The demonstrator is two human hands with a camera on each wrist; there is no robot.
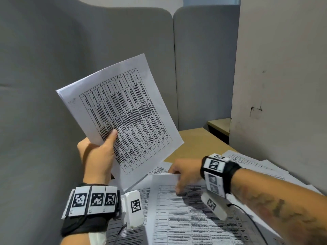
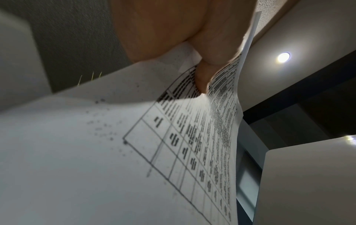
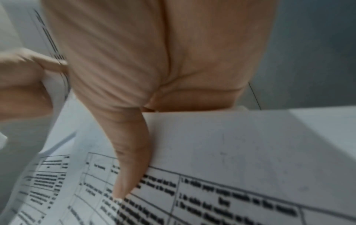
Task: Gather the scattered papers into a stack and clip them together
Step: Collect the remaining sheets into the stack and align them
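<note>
Held sheets (image 1: 122, 110) stood tilted at frame centre, above the left hand (image 1: 99, 156). Loose papers (image 1: 194, 218) lay across the desk (image 1: 200, 140) at lower right, under the right hand (image 1: 184, 174). Partition panels (image 1: 88, 41) stood behind.

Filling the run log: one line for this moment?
left hand holds raised papers | right hand pinches sheet on desk | clip not seen

A thin stack of papers (image 1: 122, 110) with printed tables stands tilted in the air above the desk. More printed sheets (image 1: 191, 218) lie scattered and overlapping on the desk below.
</note>
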